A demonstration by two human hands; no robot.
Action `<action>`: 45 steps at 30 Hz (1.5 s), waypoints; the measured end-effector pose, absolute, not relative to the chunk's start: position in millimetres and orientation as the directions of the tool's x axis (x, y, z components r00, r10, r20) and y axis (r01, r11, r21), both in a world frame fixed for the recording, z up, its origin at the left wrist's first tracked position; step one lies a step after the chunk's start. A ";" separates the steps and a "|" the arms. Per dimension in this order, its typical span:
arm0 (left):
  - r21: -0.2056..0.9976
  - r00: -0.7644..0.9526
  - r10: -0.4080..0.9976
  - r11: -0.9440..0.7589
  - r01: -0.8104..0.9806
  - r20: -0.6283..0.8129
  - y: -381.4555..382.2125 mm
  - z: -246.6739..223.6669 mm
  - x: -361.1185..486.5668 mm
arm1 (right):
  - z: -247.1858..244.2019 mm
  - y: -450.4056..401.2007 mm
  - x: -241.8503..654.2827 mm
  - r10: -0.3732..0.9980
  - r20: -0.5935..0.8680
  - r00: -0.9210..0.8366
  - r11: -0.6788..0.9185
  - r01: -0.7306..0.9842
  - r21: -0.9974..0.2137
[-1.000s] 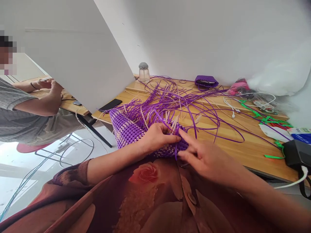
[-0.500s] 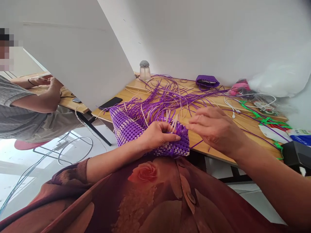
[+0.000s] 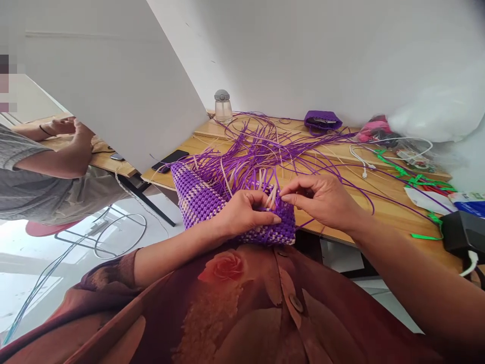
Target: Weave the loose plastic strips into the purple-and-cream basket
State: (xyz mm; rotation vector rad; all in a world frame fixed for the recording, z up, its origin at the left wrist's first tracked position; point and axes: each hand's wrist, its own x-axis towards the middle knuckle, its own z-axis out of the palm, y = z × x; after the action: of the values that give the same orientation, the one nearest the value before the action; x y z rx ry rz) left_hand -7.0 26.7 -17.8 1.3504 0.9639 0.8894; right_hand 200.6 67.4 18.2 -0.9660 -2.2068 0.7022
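A woven purple-and-white basket [image 3: 199, 197] of plastic strips lies on its side at the table's front edge, against my shirt. My left hand [image 3: 248, 210] is closed on its near right rim, thumb on the outside and fingers tucked inside. Several pale strip ends [image 3: 272, 196] stand up beside the left fingertips. My right hand [image 3: 318, 199] pinches a purple strip [image 3: 279, 194] at the rim, just right of the left thumb. Long loose purple strips [image 3: 261, 149] fan out from the basket across the table; where single strips run is hard to follow.
A phone [image 3: 170, 161] and a water bottle [image 3: 223, 107] are at the left, by a grey partition [image 3: 113, 65]. Behind stands a small purple woven pouch [image 3: 323, 121]. White cable [image 3: 364, 164], green strips [image 3: 413, 177] and a black box [image 3: 460, 232] lie right. A co-worker's arm [image 3: 60, 156] shows left.
My right hand has moved left and down to the basket's rim, and its fingers have closed into a pinch. My left hand keeps its place on the basket.
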 end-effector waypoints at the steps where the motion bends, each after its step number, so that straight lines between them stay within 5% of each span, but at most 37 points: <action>1: 0.998 0.371 0.927 0.048 0.029 -0.055 26.7 -18.2 -7.1 | 17.6 64.6 202.3 0.788 0.297 -0.539 0.572 0.464 -0.677; 4: 0.998 0.387 0.920 0.059 0.014 -0.060 26.3 -18.2 -6.4 | 22.3 59.5 201.9 0.758 0.332 -0.561 0.631 0.503 -0.591; 8: 0.999 0.377 0.926 0.033 -0.018 -0.024 25.5 -17.9 -6.1 | 32.3 61.8 196.2 0.580 0.451 -0.678 0.814 0.494 -0.305; 17: 0.997 0.309 0.951 0.047 -0.062 -0.025 27.2 -24.1 -7.8 | 32.1 13.6 205.0 0.594 0.411 -0.691 0.765 0.644 -0.023; 23: 0.987 0.339 0.940 0.017 -0.160 0.038 26.6 -25.5 -6.1 | 23.4 3.0 198.6 0.743 0.379 -0.552 0.662 0.687 -0.300; 32: 0.997 0.340 0.937 -0.056 -0.059 0.072 22.7 -23.6 2.7 | 6.3 -4.8 190.3 0.863 0.248 -0.441 0.489 0.602 -0.631; 37: 0.996 0.320 0.943 0.093 0.010 -0.091 22.1 -23.6 4.0 | 1.1 -5.8 194.6 0.864 0.178 -0.472 0.443 0.540 -0.716; 45: 0.996 0.305 0.951 0.034 0.081 -0.057 21.6 -20.6 1.9 | -2.6 -10.6 204.9 0.821 0.147 -0.551 0.485 0.539 -0.688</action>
State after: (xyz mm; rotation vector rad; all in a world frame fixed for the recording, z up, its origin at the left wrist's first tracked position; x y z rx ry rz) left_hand 1.9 21.6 -20.6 1.3604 1.0496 0.9072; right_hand 204.9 -10.6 -2.6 -1.1250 -2.2721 0.8178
